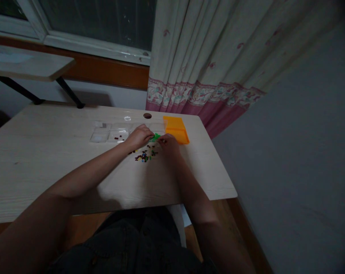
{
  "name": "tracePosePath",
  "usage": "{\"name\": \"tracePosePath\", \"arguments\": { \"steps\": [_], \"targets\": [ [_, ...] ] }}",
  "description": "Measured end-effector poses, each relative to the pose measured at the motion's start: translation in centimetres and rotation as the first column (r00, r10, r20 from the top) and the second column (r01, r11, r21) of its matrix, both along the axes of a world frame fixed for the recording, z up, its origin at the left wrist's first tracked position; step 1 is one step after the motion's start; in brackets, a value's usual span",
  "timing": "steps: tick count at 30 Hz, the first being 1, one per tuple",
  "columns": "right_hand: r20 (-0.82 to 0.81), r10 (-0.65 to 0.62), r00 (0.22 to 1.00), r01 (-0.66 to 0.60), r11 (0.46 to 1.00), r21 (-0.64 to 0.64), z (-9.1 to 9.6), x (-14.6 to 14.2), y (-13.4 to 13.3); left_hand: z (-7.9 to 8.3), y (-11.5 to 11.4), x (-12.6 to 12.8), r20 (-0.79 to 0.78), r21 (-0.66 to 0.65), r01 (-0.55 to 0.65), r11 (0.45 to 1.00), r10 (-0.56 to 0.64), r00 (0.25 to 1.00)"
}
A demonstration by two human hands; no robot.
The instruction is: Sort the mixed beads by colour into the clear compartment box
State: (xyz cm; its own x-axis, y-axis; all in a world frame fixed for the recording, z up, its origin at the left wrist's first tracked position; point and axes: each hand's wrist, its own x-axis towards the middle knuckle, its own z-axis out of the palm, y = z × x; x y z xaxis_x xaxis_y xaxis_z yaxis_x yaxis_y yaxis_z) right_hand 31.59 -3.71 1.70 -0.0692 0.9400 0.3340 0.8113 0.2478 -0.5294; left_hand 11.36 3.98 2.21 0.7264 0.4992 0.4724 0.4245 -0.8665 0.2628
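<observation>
My left hand (138, 136) and my right hand (167, 143) meet over the far middle of a pale wooden table (46, 152). Both have their fingers curled and pinched together around a small green piece (155, 137) between them. Just in front of the hands lies a scatter of several tiny dark and coloured beads (145, 155). A clear compartment tray (109, 133) lies flat to the left of my left hand. An orange plastic tray (176, 129) sits right beside my right hand.
A round cable hole (147, 115) is in the table's far edge. Behind stand a window (98, 23), a patterned curtain (206, 57) and a small shelf on black legs (26, 64). A grey wall (303, 152) runs along the right.
</observation>
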Motion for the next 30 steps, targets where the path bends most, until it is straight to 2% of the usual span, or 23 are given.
{"name": "tracePosePath", "arguments": {
  "steps": [6,12,20,26,30],
  "targets": [
    [-0.115,-0.16,0.98,0.159,0.987,-0.014,-0.5,0.1,0.1,0.0,0.4,0.3,0.0,0.017,-0.007,1.0,0.007,1.0],
    [-0.214,-0.186,0.959,0.194,0.981,0.017,-0.7,-0.2,0.1,-0.6,-0.3,-0.2,0.041,-0.013,-0.04,0.999,0.04,0.998],
    [-0.409,-0.067,0.91,0.068,0.998,-0.013,-0.7,-1.5,-0.3,-0.4,-3.7,-0.6,0.165,-0.043,-0.02,0.999,0.027,0.986],
    [-0.596,0.02,0.803,-0.105,0.989,-0.107,-0.8,-2.6,-0.7,-1.3,-3.7,-1.4,0.165,-0.026,-0.072,0.997,0.075,0.983],
    [-0.583,0.011,0.813,-0.113,0.984,-0.139,-0.6,-2.7,-0.7,-1.3,-3.8,-2.2,0.085,0.021,-0.127,0.992,0.125,0.988]
  ]
}}
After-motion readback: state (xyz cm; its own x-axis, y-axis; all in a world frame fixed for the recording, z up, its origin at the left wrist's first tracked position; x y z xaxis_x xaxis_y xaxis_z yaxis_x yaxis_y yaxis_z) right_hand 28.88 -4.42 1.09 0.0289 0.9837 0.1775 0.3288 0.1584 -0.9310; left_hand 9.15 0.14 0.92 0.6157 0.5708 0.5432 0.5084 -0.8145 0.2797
